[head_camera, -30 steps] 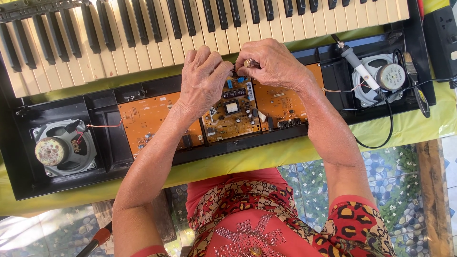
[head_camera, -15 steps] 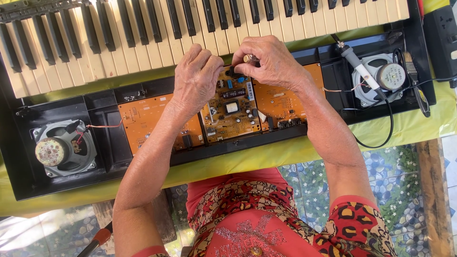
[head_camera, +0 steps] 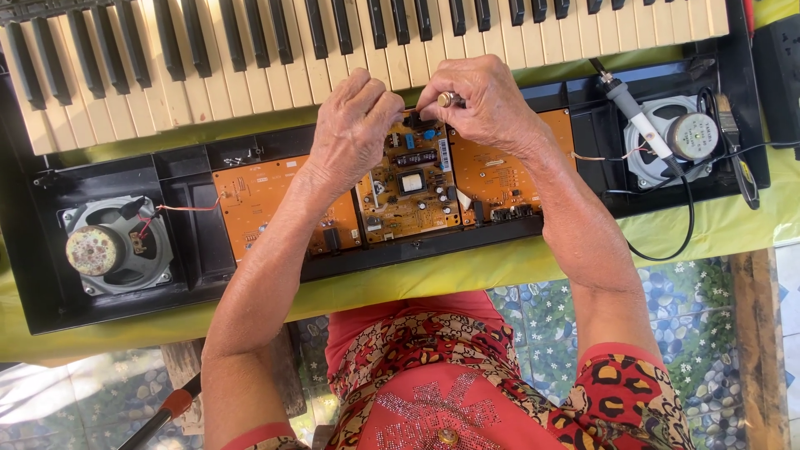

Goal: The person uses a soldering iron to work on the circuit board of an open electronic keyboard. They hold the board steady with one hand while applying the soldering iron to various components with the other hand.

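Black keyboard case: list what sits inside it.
Inside the case: orange boards, a brown circuit board, left speaker, right speaker with a soldering iron across it. Both hands cover the board's top edge.

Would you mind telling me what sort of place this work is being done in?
Probably a home or small informal repair bench, perhaps outdoors: an opened electronic keyboard lies on a yellow-green cloth, a soldering iron rests by its speaker, and the floor below is pebble-patterned tile.
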